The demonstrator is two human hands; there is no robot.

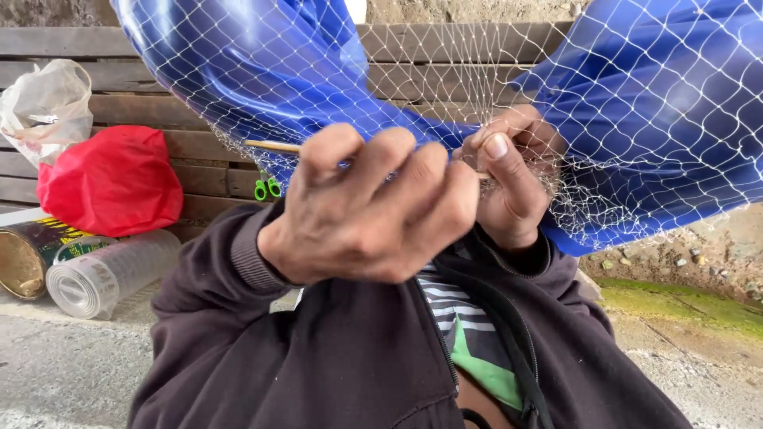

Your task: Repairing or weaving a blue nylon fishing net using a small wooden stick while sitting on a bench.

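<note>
A white fishing net (636, 119) hangs in front of me over a blue plastic sheet (262, 63). My left hand (373, 210) is closed, knuckles toward me, around a thin wooden stick (272, 146) whose tip points left. My right hand (513, 179) sits just to its right and pinches a bunched part of the net between thumb and fingers. The two hands nearly touch. Both dark jacket sleeves (222, 318) fill the lower view.
At the left lie a red plastic bag (111, 179), a clear bag (44, 107), a tin can (28, 254) and a clear plastic cup (107, 274) on its side. Green-handled scissors (267, 188) rest by the wooden plank wall (429, 71). Mossy ground (683, 306) is at the right.
</note>
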